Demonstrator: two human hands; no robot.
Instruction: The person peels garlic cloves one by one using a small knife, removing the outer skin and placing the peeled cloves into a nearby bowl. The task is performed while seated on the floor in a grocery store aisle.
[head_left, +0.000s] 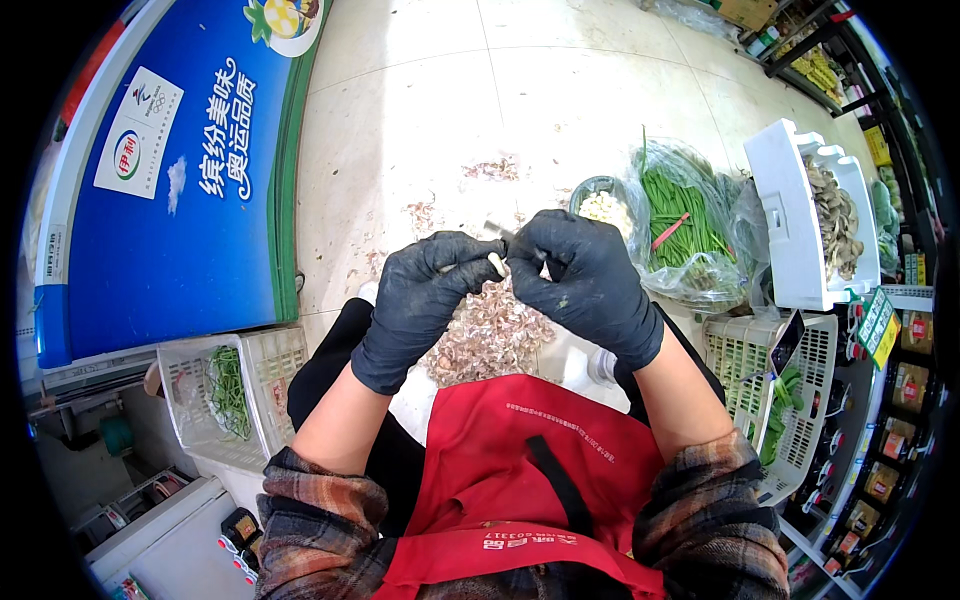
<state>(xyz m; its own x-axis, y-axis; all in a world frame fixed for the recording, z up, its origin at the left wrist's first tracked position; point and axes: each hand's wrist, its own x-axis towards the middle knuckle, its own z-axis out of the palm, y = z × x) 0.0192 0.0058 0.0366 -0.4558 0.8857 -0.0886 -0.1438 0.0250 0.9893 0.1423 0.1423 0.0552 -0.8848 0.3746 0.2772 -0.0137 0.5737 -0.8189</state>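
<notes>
Both hands wear black gloves and meet over the floor in front of me. My left hand pinches a pale garlic clove between thumb and forefinger. Close beside it, my right hand is closed around a small knife; its handle is mostly hidden by the fingers. Below the hands lies a heap of garlic skins. Beyond my right hand stands a dark bowl with peeled garlic cloves.
Right of the bowl are green garlic chives in clear plastic and a white foam box of mushrooms. A blue freezer stands at left. Plastic crates flank my legs. Scattered skins lie on the tiles.
</notes>
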